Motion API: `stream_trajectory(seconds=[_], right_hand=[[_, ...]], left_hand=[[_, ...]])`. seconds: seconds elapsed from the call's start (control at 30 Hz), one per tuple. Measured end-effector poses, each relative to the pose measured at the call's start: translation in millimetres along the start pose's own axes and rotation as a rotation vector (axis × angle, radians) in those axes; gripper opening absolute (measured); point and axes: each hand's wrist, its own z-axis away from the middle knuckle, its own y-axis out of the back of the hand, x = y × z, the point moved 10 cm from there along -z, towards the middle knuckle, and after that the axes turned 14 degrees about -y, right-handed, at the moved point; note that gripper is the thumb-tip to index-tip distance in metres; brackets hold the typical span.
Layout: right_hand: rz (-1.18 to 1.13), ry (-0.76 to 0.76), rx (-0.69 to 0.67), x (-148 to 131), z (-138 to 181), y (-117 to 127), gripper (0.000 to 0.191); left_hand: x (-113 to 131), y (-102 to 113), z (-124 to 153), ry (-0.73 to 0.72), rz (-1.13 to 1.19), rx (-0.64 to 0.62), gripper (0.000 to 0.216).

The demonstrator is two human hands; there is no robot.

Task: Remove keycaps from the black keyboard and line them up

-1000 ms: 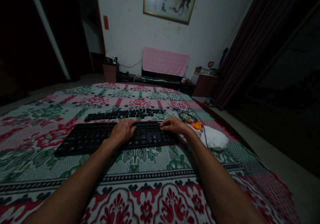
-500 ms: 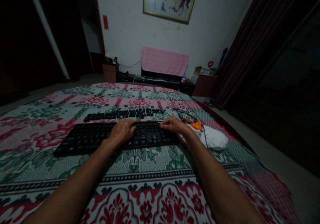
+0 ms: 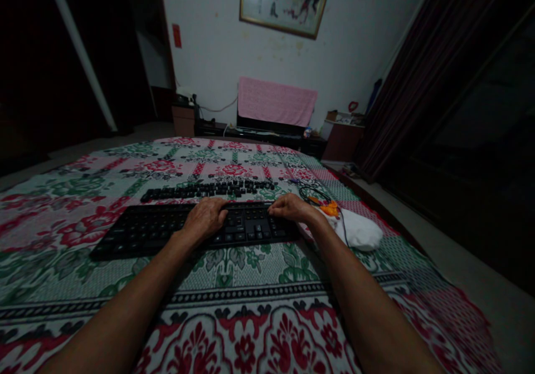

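Observation:
A black computer keyboard (image 3: 146, 229) lies lengthwise across the patterned bedspread, with key positions lacking caps in its upper part hard to make out in the dim light. My left hand (image 3: 204, 219) rests on its middle, fingers curled at the far edge and thumb on top, gripping it. At the keyboard's right end, my right hand (image 3: 290, 208) has thumb and fingers pinched together over the number keys. Whatever is between those fingertips is too small to see. Just beyond the keyboard, loose black keycaps (image 3: 184, 192) lie in uneven rows.
Right of the keyboard are a white cloth bundle (image 3: 363, 231), an orange item (image 3: 330, 209) and a coiled dark cable (image 3: 311, 191). The bedspread (image 3: 234, 296) covers the whole working surface. A pink towel (image 3: 278, 100) hangs over a screen by the far wall.

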Motion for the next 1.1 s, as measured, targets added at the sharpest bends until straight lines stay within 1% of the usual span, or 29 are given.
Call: stream_trajectory(seconds=[0.2, 0.5, 0.6, 0.67, 0.73, 0.83, 0.93, 1.03, 1.1], right_hand=[[0.074, -0.057, 0.052, -4, 2, 1, 0.018], [0.054, -0.015, 0.062, -1, 2, 0, 0.022], [0.033, -0.007, 0.082, -1, 8, 6, 0.023], [0.033, -0.012, 0.093, -2, 10, 9, 0.025], [0.048, -0.018, 0.118, -4, 8, 12, 0.026], [0.082, -0.007, 0.209, -13, -4, 19, 0.024], [0.128, -0.008, 0.282, -22, -26, 18, 0.026], [0.197, -0.067, 0.333, -20, -49, 15, 0.030], [0.235, -0.096, 0.332, -17, -61, 10, 0.032]], left_hand=[[-2, -1, 0, 0.005, 0.020, 0.013, 0.034], [0, 2, 0, -0.003, 0.048, 0.011, 0.035], [-8, 5, 2, 0.014, 0.043, 0.035, 0.034], [-17, 10, 4, 0.047, 0.009, 0.069, 0.034], [-27, 12, 7, 0.092, -0.022, 0.071, 0.033], [-36, 8, 11, 0.148, -0.030, 0.015, 0.034], [-36, 9, 12, 0.159, -0.039, 0.004, 0.037], [-35, 8, 11, 0.163, -0.034, 0.003, 0.038], [-36, 6, 11, 0.164, -0.023, -0.002, 0.037]])
